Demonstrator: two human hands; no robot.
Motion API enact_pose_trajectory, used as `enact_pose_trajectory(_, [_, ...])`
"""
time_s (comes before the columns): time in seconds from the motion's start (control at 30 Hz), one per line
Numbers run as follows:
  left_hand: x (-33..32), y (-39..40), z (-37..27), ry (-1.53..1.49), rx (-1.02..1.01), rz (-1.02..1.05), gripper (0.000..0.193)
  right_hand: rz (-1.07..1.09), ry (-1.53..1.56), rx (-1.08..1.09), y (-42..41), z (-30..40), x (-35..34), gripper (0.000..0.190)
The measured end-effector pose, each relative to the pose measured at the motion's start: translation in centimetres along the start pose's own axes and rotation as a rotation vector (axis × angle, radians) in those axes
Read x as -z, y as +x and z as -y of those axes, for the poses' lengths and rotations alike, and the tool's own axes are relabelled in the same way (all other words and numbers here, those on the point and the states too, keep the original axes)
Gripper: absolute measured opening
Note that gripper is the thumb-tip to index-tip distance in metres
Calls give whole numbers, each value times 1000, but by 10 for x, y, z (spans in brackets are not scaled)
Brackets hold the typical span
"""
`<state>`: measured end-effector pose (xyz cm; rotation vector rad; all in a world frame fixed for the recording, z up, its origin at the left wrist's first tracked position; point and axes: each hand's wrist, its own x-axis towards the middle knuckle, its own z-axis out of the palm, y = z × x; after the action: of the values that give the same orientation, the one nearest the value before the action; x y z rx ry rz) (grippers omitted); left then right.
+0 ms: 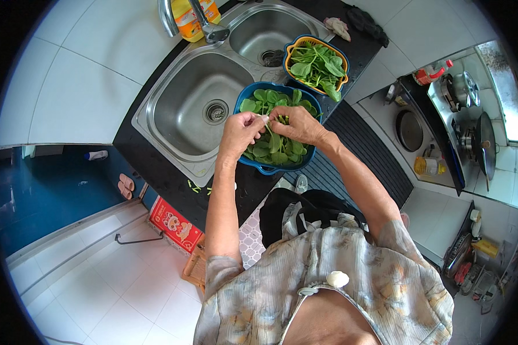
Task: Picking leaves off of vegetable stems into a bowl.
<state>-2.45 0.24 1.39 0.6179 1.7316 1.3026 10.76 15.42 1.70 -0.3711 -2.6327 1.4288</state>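
Note:
Both my hands meet over a blue plastic basin (266, 169) heaped with leafy greens (279, 152). My left hand (244, 130) pinches the pale stem of a leafy green (268, 126) between thumb and fingers. From the other side, my right hand (294, 123) has its fingertips closed at the same stem, close to the left thumb. Behind the basin, to the right, an orange basket (288, 57) set in a blue one holds more greens (317, 64), some leaves hanging over its rim. Small green stem scraps (193, 186) lie on the black countertop near my left forearm.
A steel double sink (190, 99) lies left of and behind the basin, with a faucet (216, 32) and a yellow bottle (192, 19) at its back edge. Dark and pale cloths (367, 26) lie at the counter's far end. At right stands a stove with a wok (486, 144).

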Motion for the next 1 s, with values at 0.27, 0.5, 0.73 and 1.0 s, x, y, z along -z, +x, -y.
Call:
enact_pose_trajectory(0.27, [0, 1, 14, -8, -98, 40, 17, 70, 15, 12, 2, -7, 5, 25])
enact_pose_trajectory(0.5, [-12, -2, 14, 320, -241, -153, 15, 53, -69, 72, 3, -5, 1, 22])
enact_pose_trajectory(0.73, [-26, 3, 15, 780, -265, -238, 22, 48, -196, 13, 6, -10, -5, 19])
enact_pose_trajectory(1.0, [-28, 27, 41, 840, -208, -246, 19, -54, -488, -254, 8, -16, -36, 17])
